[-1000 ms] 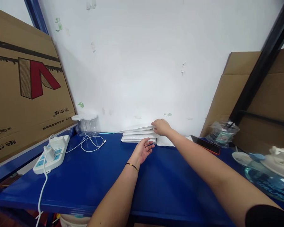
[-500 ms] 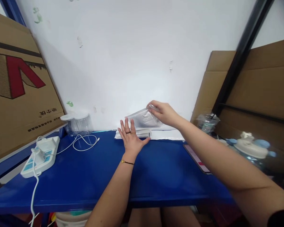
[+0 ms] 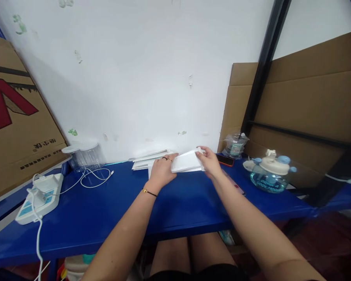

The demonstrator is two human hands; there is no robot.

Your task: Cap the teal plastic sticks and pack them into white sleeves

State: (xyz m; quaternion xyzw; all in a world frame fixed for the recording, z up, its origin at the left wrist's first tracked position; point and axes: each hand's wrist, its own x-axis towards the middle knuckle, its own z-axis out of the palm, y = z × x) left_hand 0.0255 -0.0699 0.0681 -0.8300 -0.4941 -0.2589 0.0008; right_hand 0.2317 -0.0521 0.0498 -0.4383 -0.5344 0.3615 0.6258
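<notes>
Just above the blue table (image 3: 105, 210), a flat white rectangular packet (image 3: 187, 160) is held between my two hands. My left hand (image 3: 163, 170) grips its left end with curled fingers; rings and a dark bracelet show on it. My right hand (image 3: 208, 160) pinches the right end, where thin clear plastic seems to stick out. Behind my left hand lies a loose stack of flat white pieces (image 3: 143, 160) against the wall. What the packet contains cannot be seen.
On the left are a white power strip (image 3: 42, 199), a coiled white cable (image 3: 96, 177) and clear lidded jars (image 3: 86, 156). To the right stand a plastic-wrapped cup (image 3: 234, 147) and a blue water jug (image 3: 270, 175). Phones (image 3: 226, 160) lie near my right hand.
My right hand has come down and nearer with the plastic packet. The left hand, spread over the white stack before, has closed on the packet's left end. The view has turned right.
</notes>
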